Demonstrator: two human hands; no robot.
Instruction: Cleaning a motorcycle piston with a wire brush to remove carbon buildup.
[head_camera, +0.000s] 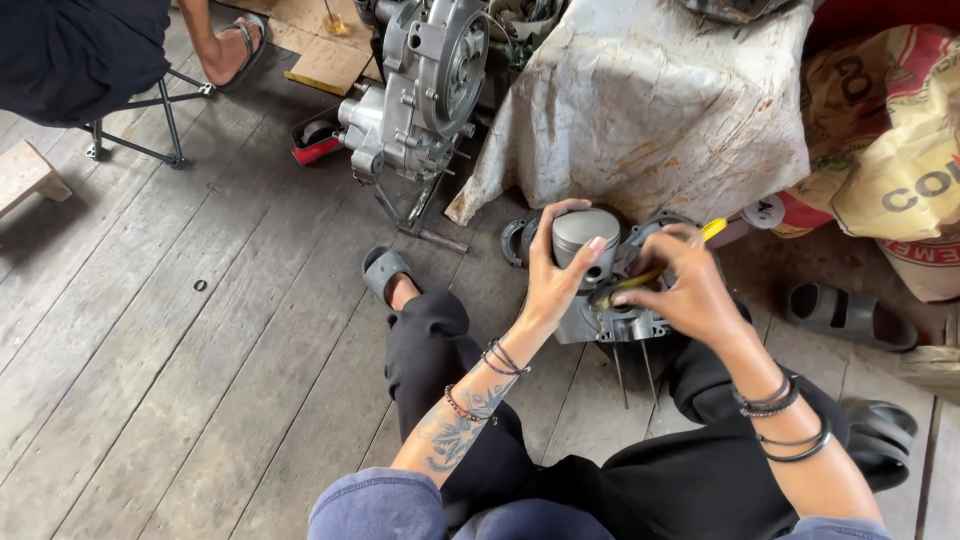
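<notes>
My left hand (556, 277) is wrapped around a grey metal piston (586, 236) that stands up out of a small engine case (612, 322) resting between my legs. My right hand (683, 290) grips a yellow-handled tool (712, 229), its tip pointing into the case beside the piston. Thin metal studs (633, 372) hang down below the case. Both wrists carry dark bracelets, and my left forearm is tattooed.
A larger silver engine (425, 80) sits on a stand behind, next to a stained cloth-covered heap (650, 100). Printed sacks (890, 150) lie at the right. Another person's sandalled foot (235, 45) and a metal stool (150, 110) are at the upper left. Grey sandals (848, 315) lie on the plank floor.
</notes>
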